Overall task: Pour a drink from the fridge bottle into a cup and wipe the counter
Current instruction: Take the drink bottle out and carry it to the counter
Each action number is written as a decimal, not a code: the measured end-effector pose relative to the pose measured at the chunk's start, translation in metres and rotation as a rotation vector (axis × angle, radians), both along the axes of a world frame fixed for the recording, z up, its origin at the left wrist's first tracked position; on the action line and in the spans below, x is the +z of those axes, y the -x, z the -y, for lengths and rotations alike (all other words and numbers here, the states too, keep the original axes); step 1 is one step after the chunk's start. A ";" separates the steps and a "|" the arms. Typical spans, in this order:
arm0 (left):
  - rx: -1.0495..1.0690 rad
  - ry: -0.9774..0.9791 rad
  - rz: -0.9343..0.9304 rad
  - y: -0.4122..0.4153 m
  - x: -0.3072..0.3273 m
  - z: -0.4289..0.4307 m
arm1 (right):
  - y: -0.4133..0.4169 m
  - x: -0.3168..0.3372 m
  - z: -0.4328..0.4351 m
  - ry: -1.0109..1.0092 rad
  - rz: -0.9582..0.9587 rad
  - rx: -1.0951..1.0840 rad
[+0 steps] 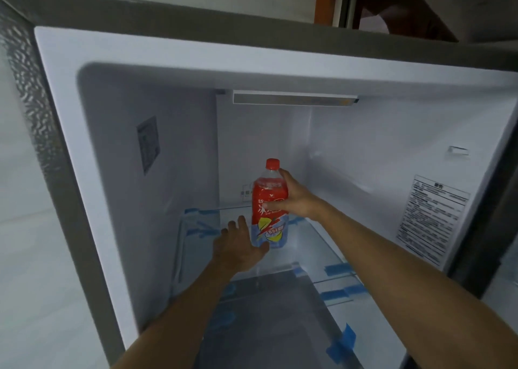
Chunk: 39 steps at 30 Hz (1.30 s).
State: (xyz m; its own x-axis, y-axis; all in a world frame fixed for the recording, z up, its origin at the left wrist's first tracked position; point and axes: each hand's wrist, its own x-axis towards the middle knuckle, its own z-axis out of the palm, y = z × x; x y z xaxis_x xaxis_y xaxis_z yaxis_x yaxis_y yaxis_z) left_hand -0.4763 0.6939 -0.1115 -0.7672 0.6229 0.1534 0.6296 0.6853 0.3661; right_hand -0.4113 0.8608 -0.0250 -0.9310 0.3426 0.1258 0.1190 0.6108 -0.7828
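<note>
**Position.** The bottle (pixel 267 229) is upright inside the open fridge (pixel 126 172), at the upper glass shelf (pixel 316 245), with its red cap (pixel 272 164) on. Whether its base rests on the shelf or is just clear of it cannot be told from this view. No cup or counter is in view.

**Hands.** The right hand (pixel 295 197) grips the bottle around the upper part of the label, fingers wrapped across the front and thumb pointing up toward the neck. The left hand (pixel 238 245) is open, fingers extended, just beside the lower part of the bottle, thumb at the base. Firm contact there cannot be confirmed.

**Step in hand.** Judged from the task, this is the removal of the bottle from the fridge. Pouring and wiping are not yet begun.

**Hazards from this point.**
- Slip. A chilled bottle may carry moisture. A one-hand grip high on the label gives little hold on a large, full bottle, and the weight sits below that grip. The left hand should support the base before the bottle travels.
- Snagging. The shelf edges carry strips of blue tape (pixel 336 269). A base dragged across the front edge could catch and tip the bottle.
- Impact. A drop onto the glass shelf could crack it.
- Shaking. Rough handling could make the drink foam on opening, if it is fizzy, which would add to the counter cleaning.
</note>
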 end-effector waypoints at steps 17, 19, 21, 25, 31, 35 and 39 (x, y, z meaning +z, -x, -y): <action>0.157 -0.890 1.141 -0.010 0.031 -0.008 | -0.050 0.010 0.006 0.169 -0.198 -0.051; 0.126 -0.949 1.248 -0.018 0.033 -0.004 | -0.064 0.019 0.011 0.178 -0.219 -0.060; 0.102 -1.002 1.352 -0.028 0.035 -0.001 | -0.076 0.024 0.017 0.182 -0.233 -0.061; 0.068 -1.055 1.483 -0.054 0.039 0.013 | -0.101 0.029 0.033 0.172 -0.243 -0.057; 0.048 -1.069 1.564 -0.091 0.048 0.047 | -0.141 0.039 0.060 0.198 -0.281 -0.043; 0.028 -1.077 1.553 -0.114 0.058 0.071 | -0.167 0.050 0.082 0.203 -0.305 -0.033; 0.002 -1.067 1.541 -0.133 0.065 0.094 | -0.186 0.059 0.100 0.200 -0.330 -0.039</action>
